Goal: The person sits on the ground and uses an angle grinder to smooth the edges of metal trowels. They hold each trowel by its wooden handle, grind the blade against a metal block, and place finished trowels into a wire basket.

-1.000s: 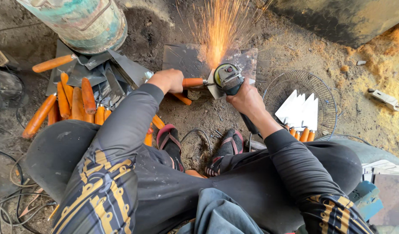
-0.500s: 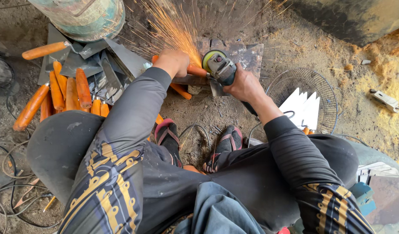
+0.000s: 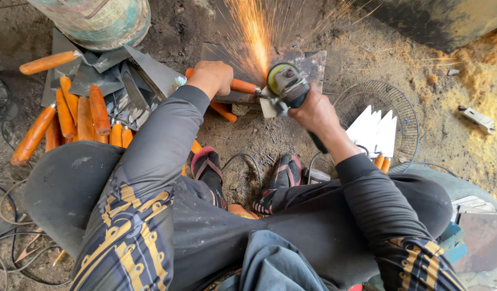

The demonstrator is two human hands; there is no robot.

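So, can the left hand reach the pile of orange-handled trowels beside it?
Probably yes: the pile lies close to the left hand with open ground between. But its fingers are now gripping the orange handle being ground.

Pile of orange-handled trowels on the dirt floor, painted drum above them, wire fan guard, sawdust heap.

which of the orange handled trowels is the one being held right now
The trowel under the sparks: the left hand grips its orange handle. The pile of orange-handled trowels on the left lies untouched.
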